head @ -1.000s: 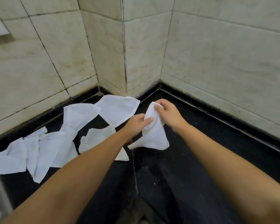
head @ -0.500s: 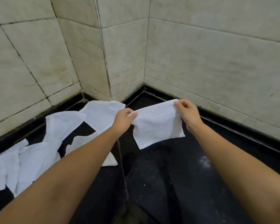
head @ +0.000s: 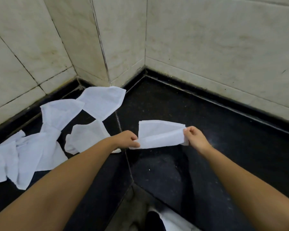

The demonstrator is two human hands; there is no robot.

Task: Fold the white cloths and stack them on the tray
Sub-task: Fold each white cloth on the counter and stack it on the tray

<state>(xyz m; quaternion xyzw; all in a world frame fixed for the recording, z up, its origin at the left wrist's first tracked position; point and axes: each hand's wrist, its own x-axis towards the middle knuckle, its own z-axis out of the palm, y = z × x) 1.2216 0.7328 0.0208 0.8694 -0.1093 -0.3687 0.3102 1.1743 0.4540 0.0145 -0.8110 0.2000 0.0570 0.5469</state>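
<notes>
A small white cloth (head: 160, 135) is stretched between my hands just above the black counter, doubled over along its length. My left hand (head: 128, 139) pinches its left end and my right hand (head: 194, 138) pinches its right end. Several more white cloths lie loose and crumpled on the counter to the left, among them one near the corner (head: 102, 101), one under my left forearm (head: 87, 137) and a pile at the far left (head: 23, 157). No tray is in view.
The black stone counter (head: 207, 117) runs into a corner of pale tiled walls (head: 207, 44). A seam in the counter (head: 122, 130) runs toward me between my arms. The counter's front edge lies below my forearms, with the floor beneath.
The cloth went from bunched between my hands to spread out flat, and is now folded in half and lowered toward the counter. The view has shifted slightly right.
</notes>
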